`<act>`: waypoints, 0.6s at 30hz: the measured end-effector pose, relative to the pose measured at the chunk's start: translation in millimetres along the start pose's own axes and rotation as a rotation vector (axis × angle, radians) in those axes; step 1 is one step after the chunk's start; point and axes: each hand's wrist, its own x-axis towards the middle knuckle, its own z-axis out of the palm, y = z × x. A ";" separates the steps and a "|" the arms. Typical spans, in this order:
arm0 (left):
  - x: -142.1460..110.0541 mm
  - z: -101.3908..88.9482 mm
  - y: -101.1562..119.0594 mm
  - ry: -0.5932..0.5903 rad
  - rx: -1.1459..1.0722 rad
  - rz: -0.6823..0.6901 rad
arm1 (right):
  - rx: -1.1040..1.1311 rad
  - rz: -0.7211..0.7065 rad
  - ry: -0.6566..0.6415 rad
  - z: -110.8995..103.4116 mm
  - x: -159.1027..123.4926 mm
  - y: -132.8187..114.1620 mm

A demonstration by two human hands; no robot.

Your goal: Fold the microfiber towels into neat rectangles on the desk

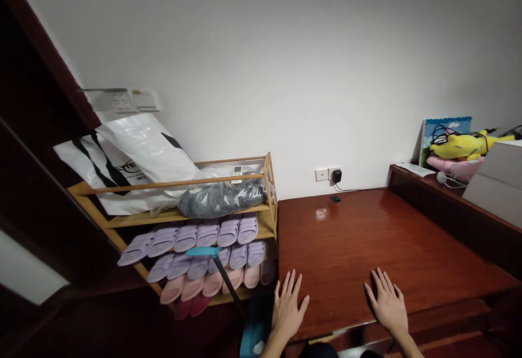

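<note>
My left hand [289, 305] lies palm down at the near left edge of a reddish-brown wooden desk [342, 244], fingers stretched out and slightly spread. Farther right, my right hand [387, 301] rests flat near the front edge, its fingers also apart. Neither hand holds anything. Beyond them, a small black object [335, 199] sits at the back of the desktop by the wall. A black plug [336, 176] is in the wall socket, and its thin cable runs right along the desk's rear edge.
Left of the desk stands a wooden shoe rack [267, 184] with purple and pink slippers, a white plastic bag [142, 151] and a remote control [237, 173]. A blue dustpan [255, 328] is beside my left arm. A raised ledge at right bears a yellow plush toy [460, 145] and white boxes [499, 179].
</note>
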 end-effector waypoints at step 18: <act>0.7 -5.4 2.5 -0.025 0.007 -0.011 | 0.548 -0.011 -0.274 -48.4 -7.0 77.6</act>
